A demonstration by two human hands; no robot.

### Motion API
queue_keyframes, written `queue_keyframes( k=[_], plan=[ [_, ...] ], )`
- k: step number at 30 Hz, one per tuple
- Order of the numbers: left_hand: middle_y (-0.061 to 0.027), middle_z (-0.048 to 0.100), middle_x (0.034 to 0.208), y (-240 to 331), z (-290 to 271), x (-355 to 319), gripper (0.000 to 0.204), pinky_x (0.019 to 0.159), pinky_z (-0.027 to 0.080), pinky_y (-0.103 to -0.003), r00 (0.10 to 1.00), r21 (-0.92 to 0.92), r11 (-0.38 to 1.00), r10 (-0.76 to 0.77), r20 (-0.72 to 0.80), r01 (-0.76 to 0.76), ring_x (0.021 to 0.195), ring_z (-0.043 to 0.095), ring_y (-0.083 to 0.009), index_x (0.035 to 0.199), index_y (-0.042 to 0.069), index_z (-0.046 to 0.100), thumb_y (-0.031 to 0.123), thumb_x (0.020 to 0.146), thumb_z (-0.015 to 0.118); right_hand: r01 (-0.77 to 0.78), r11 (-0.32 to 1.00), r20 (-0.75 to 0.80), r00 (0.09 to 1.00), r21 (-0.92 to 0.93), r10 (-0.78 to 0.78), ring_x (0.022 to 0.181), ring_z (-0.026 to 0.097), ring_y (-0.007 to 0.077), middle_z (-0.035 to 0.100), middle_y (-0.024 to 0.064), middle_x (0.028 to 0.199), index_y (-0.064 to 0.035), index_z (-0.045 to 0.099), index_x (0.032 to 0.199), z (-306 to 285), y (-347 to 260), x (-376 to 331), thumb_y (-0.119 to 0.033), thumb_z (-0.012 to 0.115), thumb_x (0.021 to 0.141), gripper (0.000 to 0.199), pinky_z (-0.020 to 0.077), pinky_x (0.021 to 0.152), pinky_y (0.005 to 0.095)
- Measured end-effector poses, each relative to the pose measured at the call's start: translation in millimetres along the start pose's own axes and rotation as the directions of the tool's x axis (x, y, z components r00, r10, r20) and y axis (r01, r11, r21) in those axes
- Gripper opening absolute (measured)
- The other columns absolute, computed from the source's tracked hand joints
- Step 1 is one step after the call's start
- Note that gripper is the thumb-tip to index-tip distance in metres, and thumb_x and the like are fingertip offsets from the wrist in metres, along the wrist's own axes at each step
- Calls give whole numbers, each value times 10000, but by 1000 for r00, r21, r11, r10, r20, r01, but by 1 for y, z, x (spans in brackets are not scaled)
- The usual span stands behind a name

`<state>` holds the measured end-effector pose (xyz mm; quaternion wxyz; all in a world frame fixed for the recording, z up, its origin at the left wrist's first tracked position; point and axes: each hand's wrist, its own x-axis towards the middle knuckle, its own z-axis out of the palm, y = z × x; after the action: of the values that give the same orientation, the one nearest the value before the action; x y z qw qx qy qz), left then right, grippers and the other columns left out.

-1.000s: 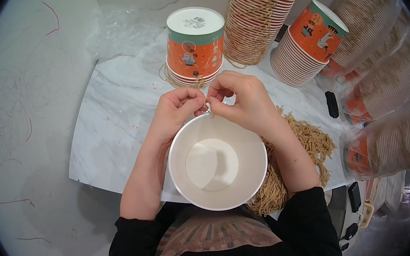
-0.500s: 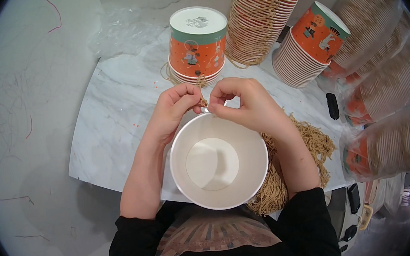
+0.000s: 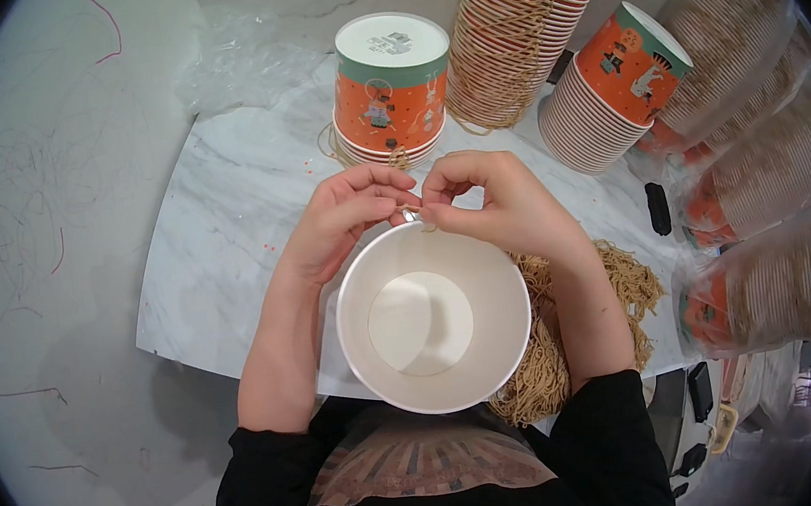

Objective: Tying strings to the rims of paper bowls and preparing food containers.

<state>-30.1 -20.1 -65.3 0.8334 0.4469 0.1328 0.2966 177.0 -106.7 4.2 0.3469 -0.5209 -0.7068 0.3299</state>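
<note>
A white paper bucket (image 3: 359,327) stands at the table's near edge, open end up, its inside bare. Just beyond its far rim, a short stretch of tan cord (image 3: 410,210) spans the gap between my hands. My right hand (image 3: 499,199) pinches the cord between thumb and curled forefinger. At its other end, my left hand (image 3: 331,223) has the cord at its thumb tip, forefinger stretched out above. A small shiny bit, too small to identify, shows beneath the cord by the rim. Under my right forearm lies a heap of tan cords (image 3: 527,378).
Beyond my hands stands an upside-down stack of orange and green buckets (image 3: 393,106). A taller stack (image 3: 512,39) draped with cords and a leaning stack (image 3: 606,94) are to its right. Plastic-wrapped stacks (image 3: 774,283) line the right side. Crumpled clear plastic (image 3: 251,57) lies at the back left.
My left fingers have loosened and straightened, the forefinger reaching toward the right hand. My right hand has shifted slightly right, and the cord now stretches between the hands. The bucket has stayed put.
</note>
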Motion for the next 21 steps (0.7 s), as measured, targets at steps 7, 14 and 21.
queue_keyframes(
  k=[7, 14, 21],
  plan=[
    [-89, 719, 964, -3, 7, -2, 208, 774, 561, -249, 998, 99, 995, 6, -60, 0, 861, 687, -119, 1037, -9, 670, -3, 841, 737, -3, 1000, -2, 1000, 17, 3, 764, 595, 102, 645, 38, 769, 31, 635, 812, -1, -2, 0, -106, 708, 830, 156, 491, 715, 265],
    [-74, 704, 902, -5, 1, 2, 120, 765, 538, -251, 991, 160, 986, 55, -120, -35, 820, 662, -121, 948, -6, 688, -17, 830, 706, 41, 999, -48, 998, 5, -40, 697, 626, 151, 639, 87, 694, 27, 634, 784, -1, 1, 0, -124, 666, 765, 156, 501, 672, 301],
    [-87, 709, 903, -9, -1, 4, 134, 782, 538, -264, 984, 97, 993, 82, -155, -68, 819, 664, -139, 932, -3, 689, -29, 803, 716, 79, 996, -19, 997, 30, -78, 684, 611, 139, 630, 75, 682, 15, 640, 774, -2, 6, -1, -116, 669, 766, 135, 499, 672, 294]
  ],
)
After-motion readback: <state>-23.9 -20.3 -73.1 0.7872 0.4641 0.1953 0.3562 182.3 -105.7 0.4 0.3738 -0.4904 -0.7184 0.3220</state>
